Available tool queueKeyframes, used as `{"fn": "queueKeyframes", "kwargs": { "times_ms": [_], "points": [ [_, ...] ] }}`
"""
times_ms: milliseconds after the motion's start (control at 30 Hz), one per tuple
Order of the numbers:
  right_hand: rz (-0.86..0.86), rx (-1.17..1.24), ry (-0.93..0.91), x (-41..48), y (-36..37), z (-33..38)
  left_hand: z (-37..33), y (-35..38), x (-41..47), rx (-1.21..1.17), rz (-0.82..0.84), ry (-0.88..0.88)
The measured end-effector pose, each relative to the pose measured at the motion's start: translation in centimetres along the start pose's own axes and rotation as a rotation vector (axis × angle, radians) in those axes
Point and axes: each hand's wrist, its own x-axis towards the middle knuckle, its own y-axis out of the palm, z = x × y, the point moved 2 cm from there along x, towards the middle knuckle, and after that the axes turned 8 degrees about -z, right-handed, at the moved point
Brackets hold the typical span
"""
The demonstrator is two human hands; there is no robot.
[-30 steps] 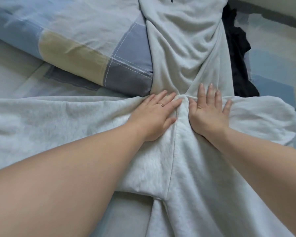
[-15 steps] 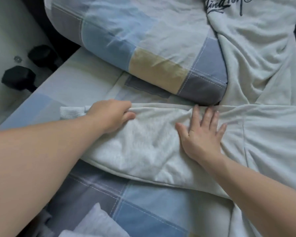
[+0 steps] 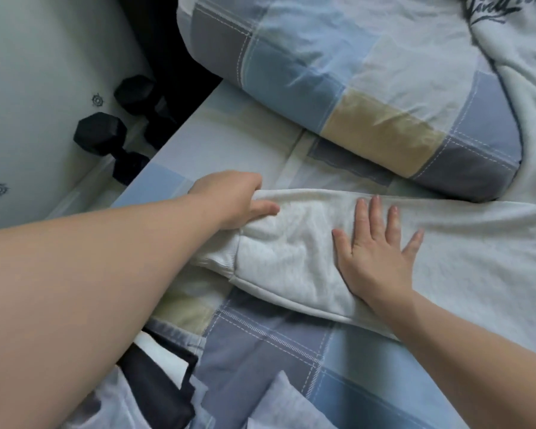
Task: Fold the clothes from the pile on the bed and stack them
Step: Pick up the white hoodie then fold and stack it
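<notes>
A pale grey sweatshirt (image 3: 464, 249) with black lettering near the top right lies spread across the checked bed sheet (image 3: 260, 345). Its sleeve (image 3: 285, 258) stretches to the left, ending in a ribbed cuff. My left hand (image 3: 232, 201) grips the sleeve's far edge just above the cuff, fingers curled over the cloth. My right hand (image 3: 375, 252) lies flat on the sleeve with fingers spread, pressing it onto the bed.
A checked pillow (image 3: 353, 97) lies just beyond the sleeve. Other clothes, black and white (image 3: 155, 376) and grey (image 3: 285, 400), lie at the near edge. Left of the bed edge, two black dumbbells (image 3: 111, 134) sit on the pale floor.
Both hands left the sweatshirt's middle and moved left along the sleeve. My left hand went from flat to gripping the sleeve near the cuff, which has since shifted nearer; my right hand stays flat.
</notes>
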Motion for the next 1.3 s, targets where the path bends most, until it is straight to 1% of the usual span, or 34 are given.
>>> {"fn": "queueKeyframes", "kwargs": {
  "times_ms": [67,133,167,233,300,333,400,533,633,700,800,967,1067,1200,1300],
  "points": [
    [0.046,0.082,0.037,-0.6,0.0,2.5,1.3,-0.9,-0.4,-0.116,0.104,-0.016],
    [0.090,0.118,-0.015,-1.7,0.5,5.6,2.5,-1.7,-1.0,-0.135,0.151,-0.032],
    [0.116,0.129,-0.060,-2.2,0.7,7.1,3.0,-1.9,-1.1,-0.135,0.125,-0.050],
    [0.182,0.158,-0.165,-2.9,0.8,9.6,4.0,-1.9,-1.4,-0.162,0.020,-0.110],
    [0.258,0.201,-0.233,-3.2,-0.1,10.7,4.1,-1.8,-2.2,-0.216,-0.053,-0.161],
    [0.283,0.227,-0.247,-3.3,-0.6,10.7,3.7,-1.9,-2.5,-0.219,-0.080,-0.156],
    [0.279,0.239,-0.240,-4.2,-2.2,9.3,2.2,-2.7,-3.6,-0.171,-0.098,-0.109],
    [0.197,0.161,-0.152,-8.3,-6.5,3.1,-2.6,-5.3,-7.1,-0.156,-0.106,-0.014],
    [0.194,0.118,-0.069,-12.6,-9.9,-3.3,-8.1,-5.8,-11.2,-0.240,-0.081,0.041],
    [0.190,0.084,-0.030,-16.1,-11.8,-8.5,-12.5,-5.1,-14.4,-0.335,-0.056,0.077],
    [0.229,0.026,0.028,-21.7,-13.9,-16.6,-19.4,-2.6,-20.0,-0.473,0.060,0.088],
    [0.297,-0.030,0.154,-31.7,-15.3,-29.2,-30.0,3.5,-30.6,-0.526,0.262,0.030],
    [0.344,-0.037,0.200,-37.5,-15.0,-35.8,-35.5,8.0,-37.1,-0.570,0.413,-0.011],
    [0.403,0.037,0.235,-43.6,-13.7,-41.3,-41.1,12.9,-44.4,-0.588,0.568,-0.061],
    [0.454,0.126,0.176,-46.6,-12.2,-43.4,-44.7,15.2,-47.7,-0.638,0.603,-0.106]
  ]
}}
